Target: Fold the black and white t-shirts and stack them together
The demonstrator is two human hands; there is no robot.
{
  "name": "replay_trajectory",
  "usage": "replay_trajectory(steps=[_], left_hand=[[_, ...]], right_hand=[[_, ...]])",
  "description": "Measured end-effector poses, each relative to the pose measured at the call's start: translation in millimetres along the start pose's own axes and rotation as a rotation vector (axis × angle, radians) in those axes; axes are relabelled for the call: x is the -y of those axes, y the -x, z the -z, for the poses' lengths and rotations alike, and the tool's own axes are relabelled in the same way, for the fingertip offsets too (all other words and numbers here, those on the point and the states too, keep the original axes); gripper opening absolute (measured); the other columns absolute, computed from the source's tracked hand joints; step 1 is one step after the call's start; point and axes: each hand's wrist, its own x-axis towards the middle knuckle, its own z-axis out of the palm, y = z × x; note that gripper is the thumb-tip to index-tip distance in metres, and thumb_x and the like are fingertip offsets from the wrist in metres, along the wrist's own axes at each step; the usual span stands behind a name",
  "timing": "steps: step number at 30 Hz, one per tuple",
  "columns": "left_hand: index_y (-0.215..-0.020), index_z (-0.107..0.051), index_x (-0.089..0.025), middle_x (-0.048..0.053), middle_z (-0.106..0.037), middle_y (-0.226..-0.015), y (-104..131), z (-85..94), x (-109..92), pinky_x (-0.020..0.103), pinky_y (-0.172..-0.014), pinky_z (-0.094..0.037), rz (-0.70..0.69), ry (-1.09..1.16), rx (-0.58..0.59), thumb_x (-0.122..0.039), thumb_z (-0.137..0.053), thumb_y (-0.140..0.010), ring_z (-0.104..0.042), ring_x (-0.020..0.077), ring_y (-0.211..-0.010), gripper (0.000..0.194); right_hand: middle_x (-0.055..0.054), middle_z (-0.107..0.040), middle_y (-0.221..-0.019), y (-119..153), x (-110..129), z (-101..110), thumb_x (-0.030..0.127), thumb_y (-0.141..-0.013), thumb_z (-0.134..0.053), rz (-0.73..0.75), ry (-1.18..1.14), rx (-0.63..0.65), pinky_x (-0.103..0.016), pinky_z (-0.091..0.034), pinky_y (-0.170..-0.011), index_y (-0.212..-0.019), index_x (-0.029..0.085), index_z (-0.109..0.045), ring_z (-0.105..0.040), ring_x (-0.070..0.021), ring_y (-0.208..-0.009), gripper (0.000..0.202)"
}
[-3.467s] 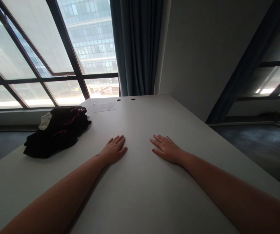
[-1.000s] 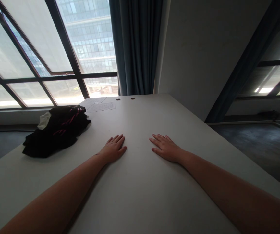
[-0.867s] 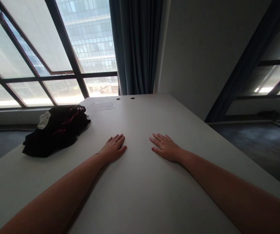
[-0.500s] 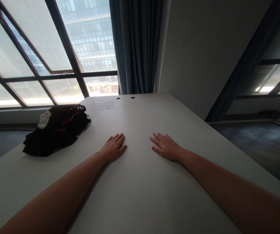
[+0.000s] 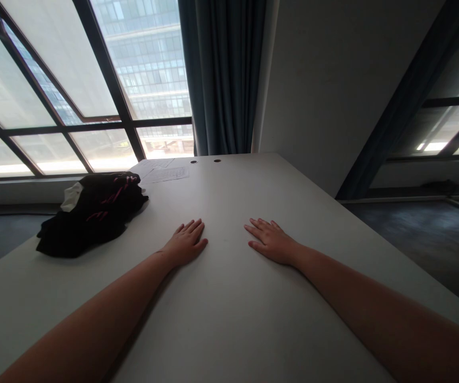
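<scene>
Both hands rest palm down on a white table [image 5: 229,298]. My left hand [image 5: 185,242] lies left of the middle with its fingers stretched out, holding nothing. Across a gap to the right, my right hand [image 5: 271,241] lies flat with its fingers spread, also holding nothing. A crumpled black cloth [image 5: 93,215] with pink marks and a white patch sits on the table's left side, nearest to my left hand but not touched by it.
Sheets of paper [image 5: 167,174] lie near the table's far left corner. Two small round holes are by the far edge. Beyond the table are a dark blue curtain [image 5: 225,80], large windows on the left and a grey wall [image 5: 333,80].
</scene>
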Motion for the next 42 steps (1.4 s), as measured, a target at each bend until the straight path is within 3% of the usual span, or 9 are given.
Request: replay_trajectory(steps=[8, 15, 19, 24, 28, 31, 34, 37, 42], left_hand=[[-0.165, -0.034, -0.017, 0.01, -0.023, -0.174, -4, 1.3, -3, 0.047, -0.132, -0.016, -0.062, 0.003, -0.016, -0.053, -0.031, -0.104, -0.016, 0.0269, -0.163, 0.071], [-0.165, -0.029, -0.008, 0.018, -0.019, -0.174, -3, -2.6, -50, 0.047, -0.132, -0.014, -0.218, -0.011, 0.01, -0.058, -0.028, -0.106, -0.015, 0.0295, -0.163, 0.077], [-0.168, -0.022, -0.012, 0.016, -0.015, -0.175, 16, -10.5, -66, 0.047, -0.132, -0.011, -0.346, -0.007, 0.02, -0.065, -0.017, -0.107, -0.011, 0.0288, -0.163, 0.081], [-0.17, -0.02, -0.016, 0.013, -0.016, -0.175, 30, -11.8, -63, 0.05, -0.132, -0.01, -0.444, 0.02, 0.034, -0.067, -0.016, -0.107, -0.012, 0.0281, -0.163, 0.081], [-0.169, -0.027, -0.021, 0.009, -0.023, -0.174, 23, -12.6, -53, 0.046, -0.132, -0.015, -0.468, 0.037, 0.015, -0.061, -0.018, -0.11, -0.02, 0.0247, -0.162, 0.072], [-0.167, -0.031, -0.022, 0.009, -0.026, -0.173, 9, -10.5, -30, 0.05, -0.131, -0.019, -0.392, -0.002, -0.017, -0.059, -0.024, -0.11, -0.024, 0.0272, -0.161, 0.069], [-0.162, -0.041, -0.021, 0.009, -0.032, -0.172, -3, 3.0, 20, 0.053, -0.13, -0.019, -0.191, -0.101, -0.066, -0.053, -0.034, -0.109, -0.022, 0.0311, -0.161, 0.063], [-0.158, -0.048, -0.016, 0.012, -0.034, -0.171, 0, 24.9, 92, 0.053, -0.131, -0.016, 0.149, -0.192, -0.305, -0.041, -0.043, -0.106, -0.02, 0.0332, -0.162, 0.058], [-0.157, -0.045, -0.007, 0.025, -0.029, -0.17, 43, 44.2, 203, 0.062, -0.128, -0.018, 0.653, -0.171, -0.791, -0.035, -0.049, -0.101, -0.016, 0.0418, -0.161, 0.063]], right_hand=[[-0.01, -0.026, -0.174, -3, -1, -3, 0.057, -0.103, -0.037, -0.002, -0.005, -0.014, -0.061, -0.017, -0.128, -0.166, 0.026, -0.038, -0.022, -0.0339, -0.161, 0.07], [-0.01, -0.026, -0.174, -5, -2, -6, 0.056, -0.103, -0.036, -0.019, 0.024, -0.035, -0.061, -0.018, -0.128, -0.165, 0.026, -0.039, -0.024, -0.0334, -0.16, 0.069], [-0.009, -0.027, -0.174, -6, -4, -8, 0.056, -0.103, -0.035, -0.011, 0.024, -0.044, -0.06, -0.018, -0.128, -0.165, 0.026, -0.04, -0.024, -0.0329, -0.16, 0.069], [-0.008, -0.028, -0.174, -6, -4, -9, 0.056, -0.103, -0.033, -0.014, 0.043, -0.04, -0.06, -0.018, -0.128, -0.165, 0.025, -0.04, -0.025, -0.0317, -0.16, 0.069], [-0.009, -0.029, -0.173, -8, -6, -12, 0.056, -0.103, -0.034, -0.012, 0.049, -0.046, -0.06, -0.02, -0.128, -0.164, 0.025, -0.041, -0.025, -0.0325, -0.16, 0.069], [-0.01, -0.029, -0.173, -9, -9, -14, 0.057, -0.102, -0.034, 0.004, 0.042, -0.057, -0.061, -0.021, -0.127, -0.164, 0.026, -0.042, -0.026, -0.0335, -0.16, 0.069], [-0.009, -0.031, -0.172, -8, -11, -15, 0.057, -0.103, -0.034, 0.027, 0.03, -0.069, -0.062, -0.023, -0.127, -0.163, 0.027, -0.043, -0.027, -0.0341, -0.159, 0.068], [-0.009, -0.033, -0.172, -8, -11, -14, 0.057, -0.102, -0.035, 0.023, 0.03, -0.075, -0.062, -0.023, -0.127, -0.163, 0.028, -0.044, -0.029, -0.0343, -0.158, 0.068], [-0.009, -0.031, -0.172, -8, -8, -13, 0.056, -0.102, -0.035, 0.015, 0.036, -0.065, -0.061, -0.022, -0.127, -0.163, 0.027, -0.043, -0.027, -0.0337, -0.159, 0.068]])
